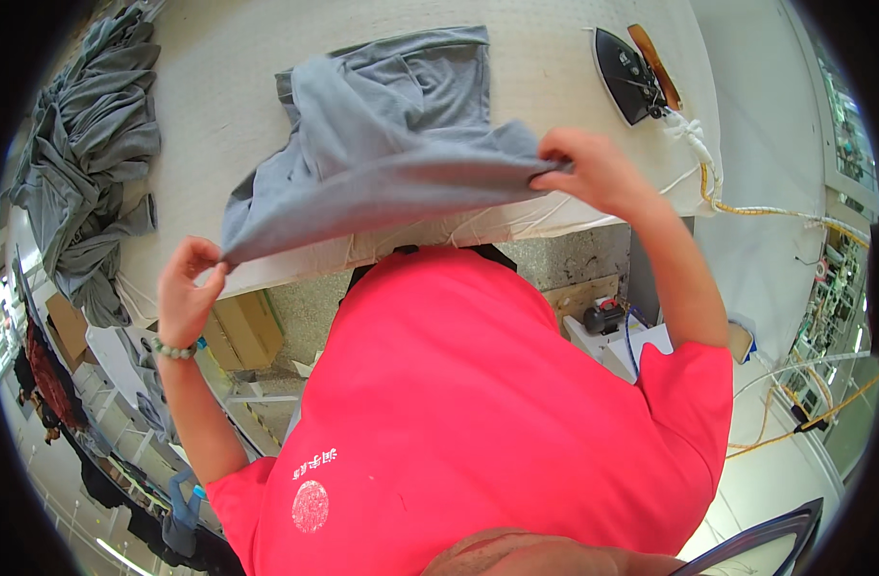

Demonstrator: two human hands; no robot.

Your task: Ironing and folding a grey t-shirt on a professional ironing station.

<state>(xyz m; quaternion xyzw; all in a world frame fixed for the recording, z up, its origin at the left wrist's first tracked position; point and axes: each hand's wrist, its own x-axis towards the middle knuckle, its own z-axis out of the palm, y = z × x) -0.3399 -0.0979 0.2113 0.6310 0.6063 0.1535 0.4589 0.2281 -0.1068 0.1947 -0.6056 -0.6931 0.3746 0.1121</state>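
A grey knit garment (391, 125) lies partly on the white padded table, its near edge lifted and stretched between my two hands. My left hand (192, 283), with a beaded bracelet at the wrist, pinches the garment's left corner just past the table's front edge. At the other end of that edge, my right hand (593, 171) grips the fabric between thumb and fingers. The raised part is slightly blurred, and the far part rests flat. What kind of garment it is, I cannot make out for sure.
A black iron (631, 79) with a wooden handle rests at the table's (545, 58) far right, its hose and cord trailing off the right edge. Crumpled grey garments (94, 154) are heaped along the left side. Below the table stand a cardboard box (245, 331) and a small motor (602, 317).
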